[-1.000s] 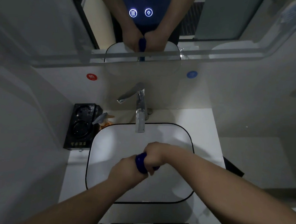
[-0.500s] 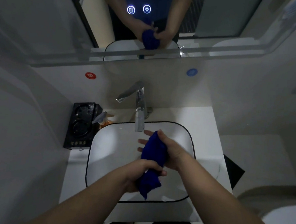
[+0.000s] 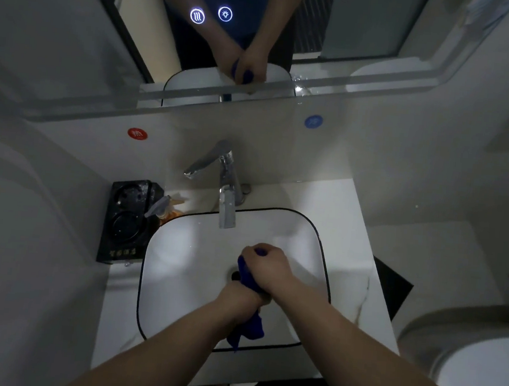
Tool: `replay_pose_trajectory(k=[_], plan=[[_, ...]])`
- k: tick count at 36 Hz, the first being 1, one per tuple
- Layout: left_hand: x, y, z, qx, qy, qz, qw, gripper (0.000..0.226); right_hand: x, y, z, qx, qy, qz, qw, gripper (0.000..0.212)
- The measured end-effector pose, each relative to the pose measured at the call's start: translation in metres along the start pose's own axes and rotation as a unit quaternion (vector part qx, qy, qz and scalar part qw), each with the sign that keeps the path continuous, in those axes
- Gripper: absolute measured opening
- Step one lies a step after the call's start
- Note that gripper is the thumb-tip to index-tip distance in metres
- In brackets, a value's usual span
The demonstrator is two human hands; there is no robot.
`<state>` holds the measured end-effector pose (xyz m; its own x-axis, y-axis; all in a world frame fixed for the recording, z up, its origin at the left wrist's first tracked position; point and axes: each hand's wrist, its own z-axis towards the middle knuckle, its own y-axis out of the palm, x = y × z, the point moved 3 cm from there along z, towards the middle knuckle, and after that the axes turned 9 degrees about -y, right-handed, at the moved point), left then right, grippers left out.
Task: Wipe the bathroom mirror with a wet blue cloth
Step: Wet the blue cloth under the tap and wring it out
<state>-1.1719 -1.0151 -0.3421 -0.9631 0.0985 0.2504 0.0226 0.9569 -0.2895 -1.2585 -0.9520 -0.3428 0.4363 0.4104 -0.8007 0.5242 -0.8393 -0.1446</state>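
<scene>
The blue cloth (image 3: 248, 329) is bunched into a twisted roll over the white sink basin (image 3: 177, 266). My right hand (image 3: 266, 267) grips its upper end, knuckles up, just below the tap. My left hand (image 3: 238, 300) grips the lower part; its fingers are hidden under my right wrist, and a loose tail of cloth hangs below it. The mirror (image 3: 356, 25) spans the wall above and reflects both hands on the cloth.
A chrome tap (image 3: 227, 190) stands at the basin's back edge. A black holder (image 3: 126, 221) and a soap pump bottle (image 3: 164, 209) sit on the white counter (image 3: 352, 264) at left. Two lit touch icons (image 3: 211, 15) glow on the mirror. A toilet (image 3: 473, 363) is at right.
The hands moved lower over the basin and closed tighter round the cloth, which went from a loose hanging bundle to a twisted roll. My right hand now sits on top.
</scene>
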Motion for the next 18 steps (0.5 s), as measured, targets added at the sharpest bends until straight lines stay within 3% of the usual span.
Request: replay_pose_trajectory(k=[4, 9, 11, 13, 15, 18], plan=[[0.000, -0.007, 0.002, 0.047, 0.037, 0.046, 0.997, 0.015, 0.012, 0.010, 0.002, 0.054, 0.034, 0.020, 0.998, 0.025], [-0.002, -0.007, 0.010, 0.069, 0.070, 0.254, 0.962, 0.036, 0.017, 0.014, 0.007, 0.136, 0.120, 0.073, 0.981, 0.040], [-0.003, -0.011, 0.009, 0.115, 0.074, 0.212, 0.968, 0.021, 0.016, 0.016, 0.009, 0.143, 0.166, 0.119, 0.968, 0.043], [-0.003, -0.015, 0.005, 0.155, 0.091, 0.167, 0.969, 0.016, 0.011, 0.017, 0.014, 0.118, 0.191, 0.138, 0.965, 0.036], [-0.003, -0.019, -0.002, 0.156, 0.125, 0.134, 0.971, 0.026, 0.002, 0.013, 0.015, 0.061, 0.193, 0.100, 0.974, 0.030], [0.001, -0.029, -0.013, 0.095, 0.134, 0.057, 0.985, 0.024, -0.013, 0.000, 0.009, -0.067, 0.170, 0.181, 0.966, 0.048]])
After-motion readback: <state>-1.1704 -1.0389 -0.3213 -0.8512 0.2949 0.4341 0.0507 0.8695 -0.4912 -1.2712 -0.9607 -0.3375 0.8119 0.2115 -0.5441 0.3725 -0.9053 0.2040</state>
